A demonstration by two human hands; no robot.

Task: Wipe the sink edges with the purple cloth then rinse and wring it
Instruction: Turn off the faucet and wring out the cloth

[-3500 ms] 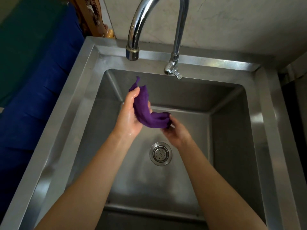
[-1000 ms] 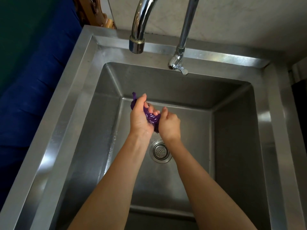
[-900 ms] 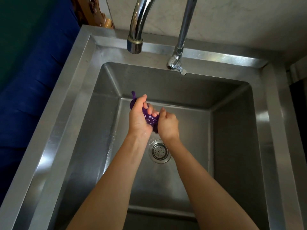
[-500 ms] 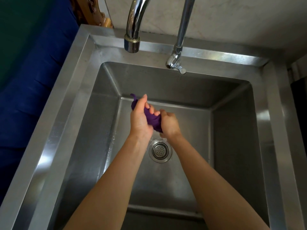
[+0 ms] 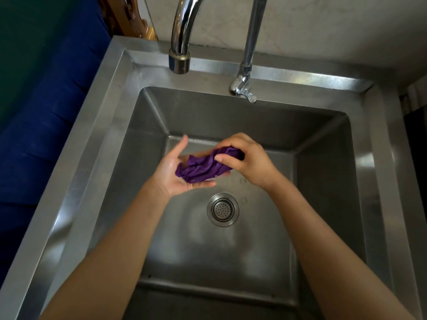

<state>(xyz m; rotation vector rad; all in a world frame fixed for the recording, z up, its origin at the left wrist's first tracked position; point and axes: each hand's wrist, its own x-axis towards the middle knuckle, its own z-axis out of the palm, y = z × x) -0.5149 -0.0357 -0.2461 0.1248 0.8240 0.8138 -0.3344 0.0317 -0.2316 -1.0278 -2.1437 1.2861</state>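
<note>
The purple cloth [image 5: 200, 167] is crumpled in a loose wad above the middle of the steel sink basin. It lies across the upturned palm of my left hand [image 5: 172, 172], whose fingers are spread and only partly curled under it. My right hand [image 5: 248, 161] pinches the cloth's right end between thumb and fingers. Both hands are wet and hover above the drain [image 5: 222, 209]. The sink's flat rim [image 5: 97, 125] runs around the basin. No water runs from the tap.
A curved chrome spout [image 5: 180, 49] ends above the back rim, with a second thin tap [image 5: 245, 86] to its right. A blue cushioned surface [image 5: 41, 125] lies left of the sink. A pale wall stands behind.
The tight twist held by both fists has been loosened. My left hand has opened palm-up and the cloth has spread out across it, while my right hand has shifted right along the cloth.
</note>
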